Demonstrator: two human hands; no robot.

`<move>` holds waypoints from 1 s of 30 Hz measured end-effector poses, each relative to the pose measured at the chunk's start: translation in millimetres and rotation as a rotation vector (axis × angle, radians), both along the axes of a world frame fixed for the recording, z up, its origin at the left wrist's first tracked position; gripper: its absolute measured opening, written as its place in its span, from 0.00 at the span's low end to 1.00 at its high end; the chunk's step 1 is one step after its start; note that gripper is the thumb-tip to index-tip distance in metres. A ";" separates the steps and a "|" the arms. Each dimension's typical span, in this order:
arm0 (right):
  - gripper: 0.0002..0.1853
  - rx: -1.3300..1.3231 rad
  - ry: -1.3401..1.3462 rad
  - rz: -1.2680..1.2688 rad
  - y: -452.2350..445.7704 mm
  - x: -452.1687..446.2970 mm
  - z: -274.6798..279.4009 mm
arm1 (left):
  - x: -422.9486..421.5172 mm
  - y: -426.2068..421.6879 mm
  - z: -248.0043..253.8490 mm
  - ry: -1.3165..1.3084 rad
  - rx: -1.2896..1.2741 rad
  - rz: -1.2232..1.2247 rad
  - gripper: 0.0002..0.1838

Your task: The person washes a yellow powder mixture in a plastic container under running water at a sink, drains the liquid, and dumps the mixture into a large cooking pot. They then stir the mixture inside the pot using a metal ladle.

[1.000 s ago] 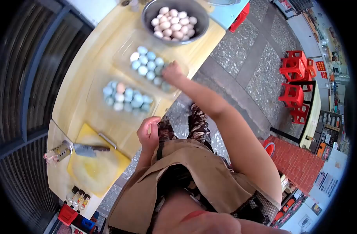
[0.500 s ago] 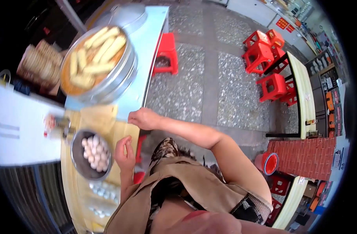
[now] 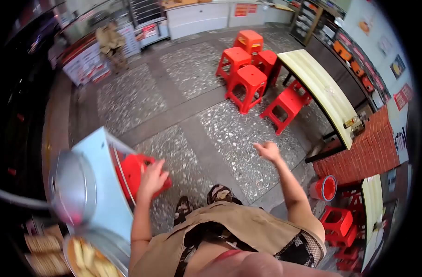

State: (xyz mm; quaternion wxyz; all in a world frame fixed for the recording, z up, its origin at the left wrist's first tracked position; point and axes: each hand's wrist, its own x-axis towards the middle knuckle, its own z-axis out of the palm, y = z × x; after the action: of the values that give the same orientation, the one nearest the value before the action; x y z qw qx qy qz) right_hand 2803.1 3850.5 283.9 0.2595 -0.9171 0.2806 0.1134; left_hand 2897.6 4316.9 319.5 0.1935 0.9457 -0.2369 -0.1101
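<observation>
I see the left hand [image 3: 152, 180] loosely open, right hand [image 3: 268, 151] partly curled, both visibly empty; a low left swing could knock the near red plastic stool [image 3: 132, 170].

The single head-worn camera looks forward and steeply down. At close range, the apron [image 3: 261, 226] fills the lower centre of the frame. The left hand [image 3: 152, 177] appears left of centre and the right hand [image 3: 269, 151] right of centre, at middle range. The floor [image 3: 185, 150] spans the middle; the white counter [image 3: 198, 21] at the top edge is far off. The wide-angle field curves into dark corners.
</observation>
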 end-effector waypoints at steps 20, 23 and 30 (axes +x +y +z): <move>0.17 0.250 -0.561 0.364 -285.9 864.7 -98.3 | 566.8 -127.1 -279.6 0.738 0.391 0.716 0.22; 0.12 0.807 -0.738 -0.214 -383.8 944.7 -121.5 | 692.3 -185.7 -296.5 0.746 0.411 0.744 0.21; 0.08 0.657 -0.219 -1.196 -552.9 863.4 -249.0 | 1273.9 -565.6 -227.4 0.214 -0.321 0.235 0.16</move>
State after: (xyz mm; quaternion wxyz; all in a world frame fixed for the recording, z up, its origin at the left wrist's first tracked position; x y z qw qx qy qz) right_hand 3666.6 3297.7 34.9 0.5688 -0.4846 0.6616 -0.0631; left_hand 4171.5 3751.3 92.1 0.3771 0.9068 -0.1175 -0.1475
